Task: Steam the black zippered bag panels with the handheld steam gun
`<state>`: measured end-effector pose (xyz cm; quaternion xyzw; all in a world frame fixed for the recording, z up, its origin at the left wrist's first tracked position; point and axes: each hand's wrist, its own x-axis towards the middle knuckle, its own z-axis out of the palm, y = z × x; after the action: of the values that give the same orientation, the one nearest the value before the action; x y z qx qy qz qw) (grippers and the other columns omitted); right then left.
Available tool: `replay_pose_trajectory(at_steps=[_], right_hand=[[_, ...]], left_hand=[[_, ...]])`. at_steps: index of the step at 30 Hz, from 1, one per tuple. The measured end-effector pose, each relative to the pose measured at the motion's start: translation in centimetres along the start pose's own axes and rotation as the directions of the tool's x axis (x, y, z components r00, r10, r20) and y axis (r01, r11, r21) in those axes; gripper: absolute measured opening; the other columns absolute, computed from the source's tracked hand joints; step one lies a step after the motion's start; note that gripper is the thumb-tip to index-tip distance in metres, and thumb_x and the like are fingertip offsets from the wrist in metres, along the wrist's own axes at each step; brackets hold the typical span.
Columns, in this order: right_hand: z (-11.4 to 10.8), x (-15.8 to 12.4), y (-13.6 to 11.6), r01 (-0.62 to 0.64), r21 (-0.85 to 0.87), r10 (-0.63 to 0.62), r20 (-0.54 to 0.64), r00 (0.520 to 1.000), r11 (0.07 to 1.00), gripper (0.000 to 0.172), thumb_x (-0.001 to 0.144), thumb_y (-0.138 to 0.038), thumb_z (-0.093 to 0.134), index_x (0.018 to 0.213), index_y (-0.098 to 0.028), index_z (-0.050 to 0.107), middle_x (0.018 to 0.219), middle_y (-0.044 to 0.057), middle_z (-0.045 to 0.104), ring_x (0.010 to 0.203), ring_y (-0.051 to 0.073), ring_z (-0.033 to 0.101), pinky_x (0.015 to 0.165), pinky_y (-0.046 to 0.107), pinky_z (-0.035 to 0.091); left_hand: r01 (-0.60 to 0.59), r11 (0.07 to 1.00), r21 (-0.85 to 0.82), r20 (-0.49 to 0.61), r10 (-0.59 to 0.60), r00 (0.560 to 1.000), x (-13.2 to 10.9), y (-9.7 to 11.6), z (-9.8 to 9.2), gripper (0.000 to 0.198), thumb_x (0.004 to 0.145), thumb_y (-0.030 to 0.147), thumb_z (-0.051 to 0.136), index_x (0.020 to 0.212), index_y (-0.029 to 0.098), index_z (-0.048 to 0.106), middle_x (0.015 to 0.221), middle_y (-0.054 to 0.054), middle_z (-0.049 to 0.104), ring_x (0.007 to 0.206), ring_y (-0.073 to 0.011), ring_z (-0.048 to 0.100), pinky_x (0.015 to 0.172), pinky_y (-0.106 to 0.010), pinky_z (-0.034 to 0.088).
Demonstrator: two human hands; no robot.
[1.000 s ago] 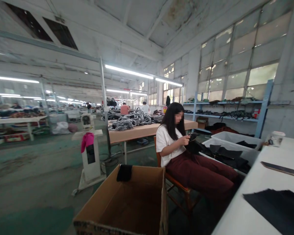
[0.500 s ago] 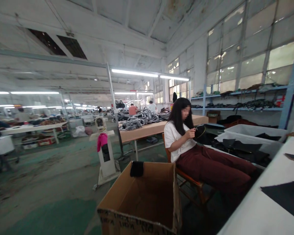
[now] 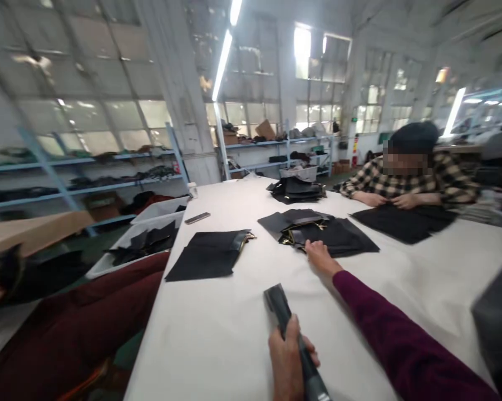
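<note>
My left hand (image 3: 286, 356) is closed around a long dark tool (image 3: 278, 303) that lies pointing away from me on the white table (image 3: 234, 340). My right hand (image 3: 320, 259), in a maroon sleeve, reaches forward to the near edge of a pile of black fabric pieces (image 3: 343, 236). Its fingertips rest against the fabric and are blurred, so its grip is unclear. A flat black fabric piece (image 3: 207, 256) lies to the left of the pile.
Across the table a person in a checked shirt (image 3: 409, 172) has both hands on black fabric (image 3: 401, 223). A further black stack (image 3: 296, 190) and a small flat object (image 3: 197, 218) lie farther back. Left of the table are a seated person's maroon trousers (image 3: 67, 323) and white bins (image 3: 151, 223).
The view has swung right, from the factory floor and cardboard box to the white table. Both of my hands have come into sight.
</note>
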<state>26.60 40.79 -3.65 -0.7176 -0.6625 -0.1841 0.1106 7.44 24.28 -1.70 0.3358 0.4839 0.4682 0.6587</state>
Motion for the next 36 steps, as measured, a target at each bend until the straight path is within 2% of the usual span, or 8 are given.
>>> replay_pose_trajectory(at_steps=[6, 19, 23, 26, 28, 30, 32, 36], right_hand=[[-0.3, -4.4, 0.1, -0.027, -0.068, 0.030, 0.043, 0.999, 0.997, 0.048, 0.084, -0.004, 0.036, 0.132, -0.006, 0.041, 0.121, 0.022, 0.052, 0.117, 0.032, 0.044, 0.095, 0.047, 0.037], [-3.8, -15.0, 0.5, 0.248, -0.267, -0.254, 0.013, 0.967, 0.931, 0.054, 0.083, -0.004, 0.031, 0.137, -0.009, 0.034, 0.127, 0.020, 0.050, 0.122, 0.031, 0.044, 0.097, 0.044, 0.040], [-6.6, -15.4, 1.9, 0.181, 0.022, -0.181, 0.214, 0.960, 0.983, 0.048, 0.080, -0.013, 0.045, 0.127, -0.005, 0.046, 0.123, 0.025, 0.051, 0.117, 0.036, 0.046, 0.091, 0.046, 0.042], [-9.4, -12.8, 2.3, 0.073, 0.372, -0.218, 0.364, 0.906, 0.925, 0.026, 0.074, -0.023, 0.056, 0.095, -0.008, 0.062, 0.097, 0.018, 0.062, 0.098, 0.031, 0.056, 0.084, 0.041, 0.043], [-10.3, -10.1, 1.6, -0.097, 0.636, -0.215, 0.394, 0.894, 0.765, 0.014, 0.073, -0.027, 0.059, 0.071, -0.014, 0.059, 0.077, 0.007, 0.061, 0.086, 0.024, 0.058, 0.082, 0.034, 0.044], [-10.0, -7.4, 0.0, -0.387, 0.866, -0.139, 0.446, 0.884, 0.317, 0.020, 0.070, -0.030, 0.064, 0.063, -0.015, 0.053, 0.070, 0.003, 0.058, 0.081, 0.021, 0.060, 0.080, 0.032, 0.046], [-8.6, -4.9, -2.1, -0.479, 0.877, -0.105, 0.480, 0.871, 0.034, 0.026, 0.074, -0.039, 0.061, 0.069, -0.015, 0.052, 0.074, 0.005, 0.060, 0.081, 0.020, 0.062, 0.078, 0.033, 0.048], [-5.0, -1.4, -5.2, -0.531, 0.769, -0.080, 0.541, 0.837, -0.356, 0.039, 0.077, -0.052, 0.056, 0.082, -0.013, 0.052, 0.084, 0.015, 0.062, 0.089, 0.024, 0.064, 0.081, 0.040, 0.049]], left_hand=[[-0.043, 0.999, 0.021, 0.038, 0.042, 0.998, -0.9, 1.2, -0.6, 0.035, 0.077, 0.049, 0.056, 0.068, 0.016, 0.047, 0.040, 0.004, 0.055, 0.033, -0.0095, 0.051, 0.035, -0.019, 0.039], [-0.099, 0.994, -0.040, 0.055, 0.101, 0.993, -1.6, 1.8, -0.9, 0.033, 0.074, 0.045, 0.062, 0.067, 0.014, 0.053, 0.042, 0.002, 0.057, 0.033, -0.0101, 0.052, 0.034, -0.019, 0.039], [-0.123, 0.992, -0.040, 0.058, 0.126, 0.990, -1.8, 2.6, -1.1, 0.035, 0.075, 0.046, 0.060, 0.067, 0.013, 0.053, 0.041, 0.002, 0.056, 0.032, -0.0107, 0.051, 0.034, -0.020, 0.038], [-0.135, 0.990, -0.044, 0.054, 0.137, 0.989, -1.8, 2.8, -1.3, 0.034, 0.073, 0.046, 0.062, 0.067, 0.014, 0.053, 0.041, 0.002, 0.056, 0.033, -0.0113, 0.051, 0.034, -0.021, 0.038], [-0.137, 0.990, -0.047, 0.052, 0.139, 0.989, -1.7, 2.7, -1.3, 0.034, 0.073, 0.046, 0.062, 0.068, 0.014, 0.052, 0.041, 0.002, 0.056, 0.033, -0.0117, 0.051, 0.034, -0.021, 0.038], [-0.135, 0.990, -0.046, 0.052, 0.138, 0.989, -1.6, 2.7, -1.3, 0.034, 0.073, 0.046, 0.061, 0.068, 0.014, 0.052, 0.041, 0.003, 0.056, 0.033, -0.0117, 0.051, 0.035, -0.021, 0.038], [-0.135, 0.990, -0.035, 0.056, 0.137, 0.989, -1.5, 2.6, -1.3, 0.034, 0.073, 0.047, 0.061, 0.069, 0.014, 0.051, 0.042, 0.003, 0.056, 0.034, -0.0119, 0.052, 0.035, -0.021, 0.037], [-0.116, 0.993, -0.021, 0.077, 0.117, 0.990, -0.9, 2.6, -1.5, 0.036, 0.071, 0.050, 0.062, 0.072, 0.016, 0.049, 0.043, 0.003, 0.058, 0.035, -0.0131, 0.053, 0.036, -0.021, 0.037]])
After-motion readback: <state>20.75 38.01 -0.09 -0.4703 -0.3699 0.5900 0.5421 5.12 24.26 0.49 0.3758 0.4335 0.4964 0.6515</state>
